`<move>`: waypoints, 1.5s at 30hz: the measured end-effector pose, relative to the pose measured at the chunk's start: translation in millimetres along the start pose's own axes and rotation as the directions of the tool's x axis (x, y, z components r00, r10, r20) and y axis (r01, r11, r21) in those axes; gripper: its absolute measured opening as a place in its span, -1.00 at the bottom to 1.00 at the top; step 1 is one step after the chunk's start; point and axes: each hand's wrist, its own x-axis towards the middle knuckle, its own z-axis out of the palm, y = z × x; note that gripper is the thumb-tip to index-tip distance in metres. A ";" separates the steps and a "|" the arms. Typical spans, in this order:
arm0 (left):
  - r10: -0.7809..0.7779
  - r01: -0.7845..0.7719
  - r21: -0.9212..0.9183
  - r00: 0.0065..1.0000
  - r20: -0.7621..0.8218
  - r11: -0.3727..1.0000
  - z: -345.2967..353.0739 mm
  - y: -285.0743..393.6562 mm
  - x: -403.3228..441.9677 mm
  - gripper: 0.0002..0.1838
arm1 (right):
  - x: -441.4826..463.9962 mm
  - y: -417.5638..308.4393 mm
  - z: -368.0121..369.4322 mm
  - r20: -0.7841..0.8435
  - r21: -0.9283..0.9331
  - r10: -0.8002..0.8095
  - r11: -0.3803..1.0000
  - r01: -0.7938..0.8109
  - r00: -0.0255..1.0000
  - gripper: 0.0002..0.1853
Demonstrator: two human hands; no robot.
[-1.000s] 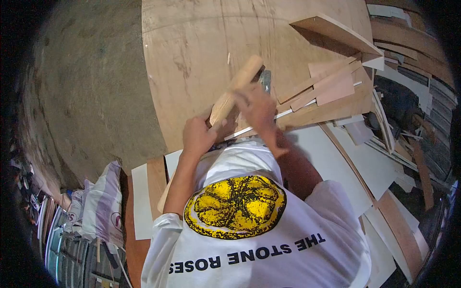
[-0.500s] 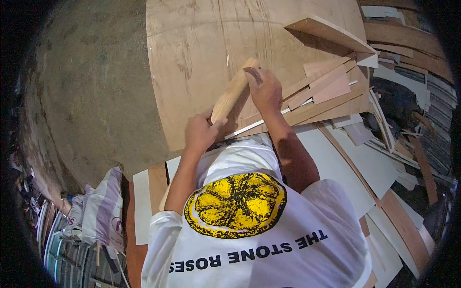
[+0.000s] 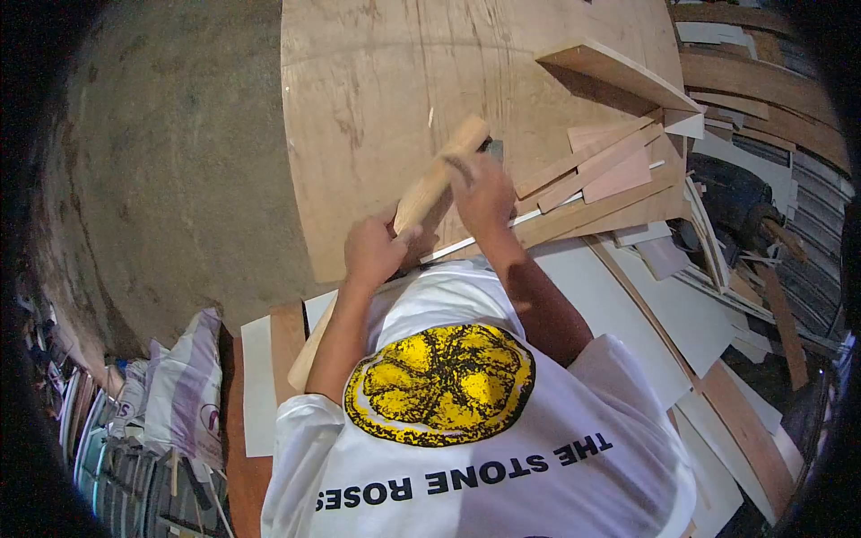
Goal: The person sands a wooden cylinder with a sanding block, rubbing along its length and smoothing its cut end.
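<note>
A pale rounded length of wood [image 3: 430, 191] slants up and away from me over the plywood sheet. Its near end is gripped in my left hand [image 3: 374, 249], fingers closed around it. Farther up the wood, my right hand [image 3: 485, 193] is curled against its right side, somewhat blurred. A dark folded piece that looks like sandpaper [image 3: 494, 151] shows past the right hand's fingers; most of it is hidden by that hand. The wood's far end sticks out beyond the right hand.
Under the work lies a big plywood sheet [image 3: 359, 117]. Thin wood strips [image 3: 596, 170] and an upright board [image 3: 619, 76] are on its right. White panels [image 3: 619, 314] lie beside me, with offcuts [image 3: 753, 72] farther right. A white sack [image 3: 188, 394] stands at lower left.
My right hand has slid along the wood toward me, down and slightly left. The wood's far end now shows more beyond it. My left hand keeps its grip.
</note>
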 end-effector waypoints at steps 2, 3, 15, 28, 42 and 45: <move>0.033 -0.033 -0.007 0.999 -0.004 0.999 2.9 -7.8 4.0 -0.39 | -11.7 -5.8 -0.7 0.060 0.051 -0.046 0.998 0.043 0.997 -0.78; 0.044 -0.044 -0.034 0.999 -0.009 0.998 6.7 -10.5 5.1 -0.38 | -15.8 -7.4 -3.1 0.111 0.118 -0.055 0.992 0.042 0.992 -0.77; 0.012 -0.012 -0.047 1.000 -0.006 0.999 6.5 -3.4 6.6 -0.38 | -10.9 -6.4 -4.2 0.105 0.149 -0.087 0.986 0.071 0.991 -0.79; 0.008 -0.008 -0.022 1.000 -0.022 1.000 2.7 -4.9 -2.9 -0.37 | -21.0 -13.2 -6.7 0.142 0.229 -0.058 0.973 0.024 0.988 -0.80; 0.012 -0.014 -0.115 1.000 -0.022 0.993 12.2 -10.1 -5.3 -0.42 | -0.6 5.0 -12.0 0.077 0.086 -0.059 0.995 0.052 0.995 -0.77; 0.018 -0.019 -0.104 1.000 -0.008 0.994 1.2 3.3 -7.8 -0.38 | 22.6 13.3 -13.4 0.078 0.017 0.111 0.993 -0.113 0.991 -0.79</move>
